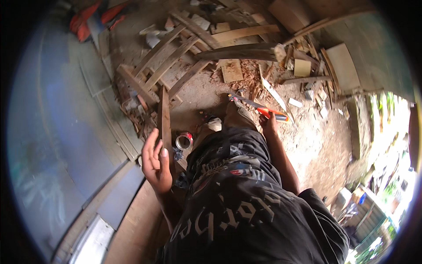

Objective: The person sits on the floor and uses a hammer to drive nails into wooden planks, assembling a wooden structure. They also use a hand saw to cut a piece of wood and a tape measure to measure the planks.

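Note:
My right hand [269, 123] is closed round the orange and black handle of a handsaw [250, 102]. The saw's dark blade slants up and left, past my shoe and trouser leg. On the left, my left hand [157, 169] is raised and open, its fingers apart and nothing in them. Just behind those fingers stands a narrow wooden board [164, 116]; whether they touch it I cannot tell. Beside the board sits a round open can [184, 141] with a reddish side.
Ahead lies a heap of crossed wooden slats [173, 61] and a thick beam [241, 52]. Wood scraps and shavings [252, 83] litter the dirt floor. A bluish panel wall [66, 132] runs along the left. At the right is a bright opening [387, 127].

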{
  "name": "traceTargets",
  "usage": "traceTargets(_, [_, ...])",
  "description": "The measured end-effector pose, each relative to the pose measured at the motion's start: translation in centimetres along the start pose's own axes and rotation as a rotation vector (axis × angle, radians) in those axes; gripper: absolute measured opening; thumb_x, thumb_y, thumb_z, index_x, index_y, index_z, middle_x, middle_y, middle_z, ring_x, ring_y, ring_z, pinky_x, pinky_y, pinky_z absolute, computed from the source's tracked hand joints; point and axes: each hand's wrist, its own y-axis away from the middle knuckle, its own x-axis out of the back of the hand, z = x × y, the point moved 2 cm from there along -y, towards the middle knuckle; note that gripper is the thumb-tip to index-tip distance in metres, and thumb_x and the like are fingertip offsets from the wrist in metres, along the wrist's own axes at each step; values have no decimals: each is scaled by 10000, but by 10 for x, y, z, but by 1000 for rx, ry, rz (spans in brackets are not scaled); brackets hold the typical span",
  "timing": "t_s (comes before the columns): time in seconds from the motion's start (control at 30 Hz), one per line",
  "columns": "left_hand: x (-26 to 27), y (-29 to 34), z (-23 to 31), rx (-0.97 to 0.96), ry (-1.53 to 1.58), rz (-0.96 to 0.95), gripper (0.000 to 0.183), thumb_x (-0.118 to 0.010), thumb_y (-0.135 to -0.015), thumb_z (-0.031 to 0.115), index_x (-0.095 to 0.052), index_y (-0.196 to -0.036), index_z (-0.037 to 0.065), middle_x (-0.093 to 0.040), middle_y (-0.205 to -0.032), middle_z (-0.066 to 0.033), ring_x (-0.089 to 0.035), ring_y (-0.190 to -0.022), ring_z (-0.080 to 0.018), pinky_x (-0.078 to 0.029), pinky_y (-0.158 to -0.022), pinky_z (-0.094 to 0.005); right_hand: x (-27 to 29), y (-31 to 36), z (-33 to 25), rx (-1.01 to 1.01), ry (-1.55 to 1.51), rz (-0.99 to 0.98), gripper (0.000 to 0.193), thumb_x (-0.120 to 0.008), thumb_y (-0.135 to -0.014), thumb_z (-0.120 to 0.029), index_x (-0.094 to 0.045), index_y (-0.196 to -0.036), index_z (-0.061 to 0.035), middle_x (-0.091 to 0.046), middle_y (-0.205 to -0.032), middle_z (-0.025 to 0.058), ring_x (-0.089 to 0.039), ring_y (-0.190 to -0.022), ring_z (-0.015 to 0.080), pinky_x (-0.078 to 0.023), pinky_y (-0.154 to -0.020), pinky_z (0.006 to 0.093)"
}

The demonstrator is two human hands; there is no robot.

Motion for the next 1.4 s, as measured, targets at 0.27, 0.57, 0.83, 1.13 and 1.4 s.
traceTargets(0.27, [-116, -32, -31, 273, -88, -536, 349, -570, -964, 76, -508, -1282, -53, -611, -1240, -175, -585, -1156, -222, -442, -1013, -335, 53, -15, 16, -100, -244, 132, 421, -569, -932, -311, -503, -1224, -15, -618, -1127, 150, -638, -998, 282, -523, -852, 402])
traceTargets(0.57, [-257, -48, -195, 671, -283, -876, 374, -582, -980, 187, -522, -1262, -49, -640, -1189, -145, -609, -1126, -192, -465, -972, -299, 67, -144, 34, -263, -368, 252, 267, -618, -842, -117, -556, -1085, -28, -633, -1023, 97, -646, -866, 241, -514, -816, 411])
traceTargets(0.83, [-369, -70, -370, 645, -461, -1031, 345, -583, -977, 213, -554, -1223, -27, -661, -1131, -144, -631, -1048, -179, -499, -902, -310, 59, -408, 151, -286, -462, -55, 287, -601, -854, -43, -489, -1114, 0, -580, -991, 123, -624, -997, 293, -510, -846, 436])
traceTargets(1.13, [-357, -43, -481, 996, -470, -670, 291, -553, -994, 208, -606, -1175, -12, -658, -1077, -84, -621, -969, -140, -483, -871, -279, 47, -564, 250, -97, -559, 9, 325, -660, -916, -191, -522, -1147, -8, -640, -1053, 119, -651, -919, 226, -538, -770, 345])
traceTargets(1.4, [-349, -65, -508, 1035, -495, -566, 333, -511, -1011, 230, -555, -1219, -27, -652, -1097, -173, -648, -981, -226, -526, -851, -348, 45, -582, 310, 160, 1435, 14, 470, -676, -828, -335, -581, -1170, -27, -602, -1155, 156, -563, -1150, 307, -455, -920, 465])
